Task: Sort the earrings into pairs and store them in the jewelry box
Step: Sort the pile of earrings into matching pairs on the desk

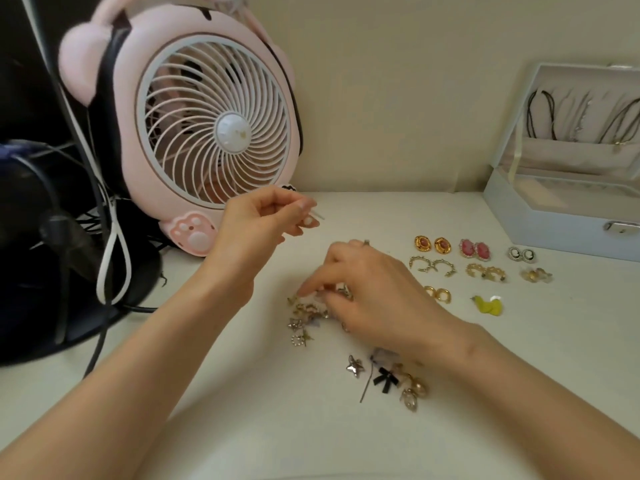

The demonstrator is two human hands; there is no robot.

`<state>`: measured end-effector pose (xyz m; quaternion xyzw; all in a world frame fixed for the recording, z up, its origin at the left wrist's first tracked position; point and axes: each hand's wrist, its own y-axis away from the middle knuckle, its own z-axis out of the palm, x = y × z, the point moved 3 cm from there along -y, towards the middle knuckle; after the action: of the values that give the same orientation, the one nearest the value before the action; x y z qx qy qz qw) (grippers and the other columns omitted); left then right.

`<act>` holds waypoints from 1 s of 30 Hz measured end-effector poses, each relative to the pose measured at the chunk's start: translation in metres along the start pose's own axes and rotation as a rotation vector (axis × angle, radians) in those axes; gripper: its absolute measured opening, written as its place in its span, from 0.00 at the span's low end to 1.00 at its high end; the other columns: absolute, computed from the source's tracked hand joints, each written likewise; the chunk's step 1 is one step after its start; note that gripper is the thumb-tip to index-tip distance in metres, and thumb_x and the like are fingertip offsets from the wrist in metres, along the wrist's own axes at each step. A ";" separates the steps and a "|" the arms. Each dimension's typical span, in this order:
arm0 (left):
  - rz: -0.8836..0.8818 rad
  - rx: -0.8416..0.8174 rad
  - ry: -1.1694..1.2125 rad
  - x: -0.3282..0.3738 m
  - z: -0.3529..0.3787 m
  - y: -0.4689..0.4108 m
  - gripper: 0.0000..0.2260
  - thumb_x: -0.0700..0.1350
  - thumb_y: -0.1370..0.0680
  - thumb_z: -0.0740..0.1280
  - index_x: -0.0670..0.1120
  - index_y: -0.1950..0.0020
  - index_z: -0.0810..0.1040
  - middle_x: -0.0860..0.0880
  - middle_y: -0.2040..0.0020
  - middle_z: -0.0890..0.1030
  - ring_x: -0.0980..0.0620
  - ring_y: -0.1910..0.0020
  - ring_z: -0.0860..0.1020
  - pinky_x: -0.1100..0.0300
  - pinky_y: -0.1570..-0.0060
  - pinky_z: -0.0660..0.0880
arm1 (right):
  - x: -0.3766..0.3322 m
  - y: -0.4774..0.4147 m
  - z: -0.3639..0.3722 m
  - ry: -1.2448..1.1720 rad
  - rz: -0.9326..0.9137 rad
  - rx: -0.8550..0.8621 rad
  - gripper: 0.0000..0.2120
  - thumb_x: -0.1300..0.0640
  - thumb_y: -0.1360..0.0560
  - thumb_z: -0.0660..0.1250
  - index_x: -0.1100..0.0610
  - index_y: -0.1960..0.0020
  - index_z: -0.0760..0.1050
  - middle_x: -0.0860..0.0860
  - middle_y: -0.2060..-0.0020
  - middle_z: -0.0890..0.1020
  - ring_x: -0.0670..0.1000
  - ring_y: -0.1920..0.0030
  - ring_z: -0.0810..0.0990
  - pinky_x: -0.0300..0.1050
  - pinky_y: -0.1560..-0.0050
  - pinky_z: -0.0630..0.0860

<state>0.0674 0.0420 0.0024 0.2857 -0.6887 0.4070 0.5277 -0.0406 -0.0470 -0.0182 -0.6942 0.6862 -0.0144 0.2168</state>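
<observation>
- Head view: the left hand is raised beyond the right hand, and a small earring is pinched in its fingertips, with a thin pale post sticking out.
- The right hand is lowered, fingers curled, onto the unsorted heap on the worktop. Whether a piece is pinched cannot be told.
- A second cluster is seen just beside the right wrist. The sorted pairs are laid out to the right of that hand, and the jewelry box stands open beyond them.
- The earrings are judged light, stiff and prone to tangling. The posts look thin and bendable, so each is best pinched by its body and lifted clear of its neighbours.
- No brand, label or writing can be read, not even on the fan.
</observation>
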 end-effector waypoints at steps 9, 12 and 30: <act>0.009 0.037 0.059 0.002 -0.004 0.000 0.03 0.44 0.24 0.66 0.48 0.54 0.79 0.56 0.64 0.84 0.64 0.66 0.78 0.71 0.65 0.70 | -0.008 -0.039 0.025 0.052 0.076 -0.090 0.03 0.53 0.28 0.70 0.50 0.55 0.81 0.46 0.59 0.81 0.49 0.54 0.75 0.42 0.63 0.63; 0.035 0.028 0.052 0.002 -0.004 0.000 0.05 0.44 0.23 0.65 0.47 0.51 0.80 0.55 0.61 0.84 0.62 0.63 0.79 0.76 0.67 0.70 | -0.003 -0.035 0.018 -0.058 0.127 -0.060 0.01 0.54 0.30 0.71 0.50 0.58 0.81 0.45 0.59 0.81 0.46 0.57 0.75 0.42 0.60 0.68; 0.323 -0.624 -0.479 0.025 0.113 0.051 0.03 0.45 0.25 0.69 0.49 0.55 0.82 0.56 0.64 0.82 0.62 0.66 0.76 0.71 0.66 0.70 | 0.111 0.133 -0.085 -0.548 0.641 0.350 0.04 0.62 0.35 0.75 0.59 0.66 0.81 0.54 0.69 0.84 0.43 0.70 0.78 0.31 0.69 0.70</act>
<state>-0.0379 -0.0290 0.0007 0.0872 -0.9180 0.1786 0.3432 -0.1867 -0.1721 -0.0148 -0.3781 0.7710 0.1216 0.4978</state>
